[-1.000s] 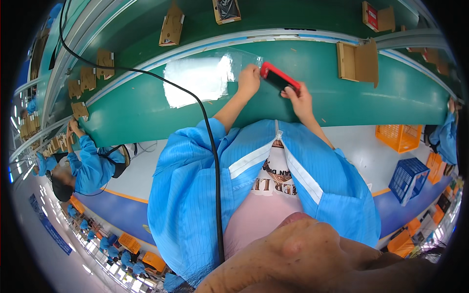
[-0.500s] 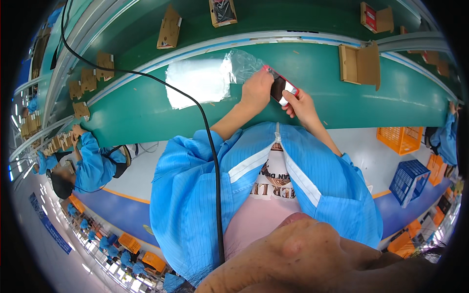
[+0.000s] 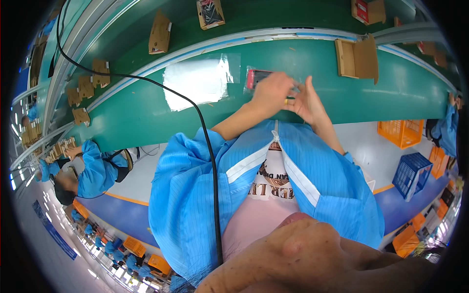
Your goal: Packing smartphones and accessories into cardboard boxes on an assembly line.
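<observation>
A red-edged, dark-faced flat device point(image 3: 252, 79) lies on the green bench inside a clear plastic bag, partly covered by my left hand. My left hand point(image 3: 274, 94) is over its right end, back upward, its fingers reaching to my right hand; they are blurred, so I cannot tell whether they grip anything. My right hand point(image 3: 309, 103) is raised just beside it, fingers apart, with nothing visible in it. A gold-coloured ring point(image 3: 289, 101) shows at its fingers. To the left lies a stack of clear plastic bags point(image 3: 193, 83).
An open cardboard box point(image 3: 348, 58) stands on the bench point(image 3: 146, 122) at the right. Beyond a metal rail are several more boxes, one box point(image 3: 211, 13) holding dark items. A black cable point(image 3: 207, 132) hangs across the view. Crates point(image 3: 400, 133) stand on the floor; a co-worker point(image 3: 100, 163) works at left.
The device in its bag has left my right hand's hold and now lies farther left on the bench. My right hand has opened and risen; my left hand has shifted right and downward.
</observation>
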Motion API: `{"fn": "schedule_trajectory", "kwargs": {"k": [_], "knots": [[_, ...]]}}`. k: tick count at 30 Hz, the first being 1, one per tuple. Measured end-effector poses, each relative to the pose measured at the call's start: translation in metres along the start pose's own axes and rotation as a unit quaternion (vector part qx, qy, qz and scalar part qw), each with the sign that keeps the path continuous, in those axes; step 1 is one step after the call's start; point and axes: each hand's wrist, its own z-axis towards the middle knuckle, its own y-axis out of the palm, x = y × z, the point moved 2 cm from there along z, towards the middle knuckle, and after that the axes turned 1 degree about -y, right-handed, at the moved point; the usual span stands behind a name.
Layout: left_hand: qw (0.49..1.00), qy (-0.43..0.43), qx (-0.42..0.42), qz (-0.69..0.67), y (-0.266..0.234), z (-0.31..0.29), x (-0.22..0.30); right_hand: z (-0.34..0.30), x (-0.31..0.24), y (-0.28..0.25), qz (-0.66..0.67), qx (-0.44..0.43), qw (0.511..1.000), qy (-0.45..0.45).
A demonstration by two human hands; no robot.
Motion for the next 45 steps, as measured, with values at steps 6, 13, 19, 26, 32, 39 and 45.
{"fn": "schedule_trajectory", "kwargs": {"k": [6, 13, 19, 26, 32, 39, 45], "knots": [[0.988, 0.107, -0.085, -0.076, 0.008, -0.015, 0.015, 0.034, 0.007, -0.026, -0.023, 0.045, 0.998, -0.036], [0.505, -0.61, -0.02, -0.61, 0.038, -0.059, -0.069, 0.036, 0.011, -0.038, 0.052, 0.083, 0.993, -0.068], [0.43, -0.519, -0.05, -0.737, 0.062, -0.057, -0.091, 0.023, 0.009, -0.043, -0.24, 0.08, 0.964, -0.085], [0.505, -0.482, 0.037, -0.715, 0.018, -0.024, -0.076, -0.029, -0.08, -0.16, -0.576, 0.473, 0.555, -0.37], [0.755, -0.348, 0.102, -0.547, 0.008, 0.025, -0.08, -0.023, -0.187, -0.247, -0.518, 0.491, 0.635, -0.296], [0.964, -0.165, 0.194, -0.081, 0.026, 0.04, -0.066, 0.055, -0.033, -0.057, -0.683, 0.294, 0.497, -0.447], [0.939, -0.323, 0.046, -0.108, 0.046, -0.006, -0.081, 0.06, -0.007, -0.029, -0.657, 0.237, 0.551, -0.455]]}}
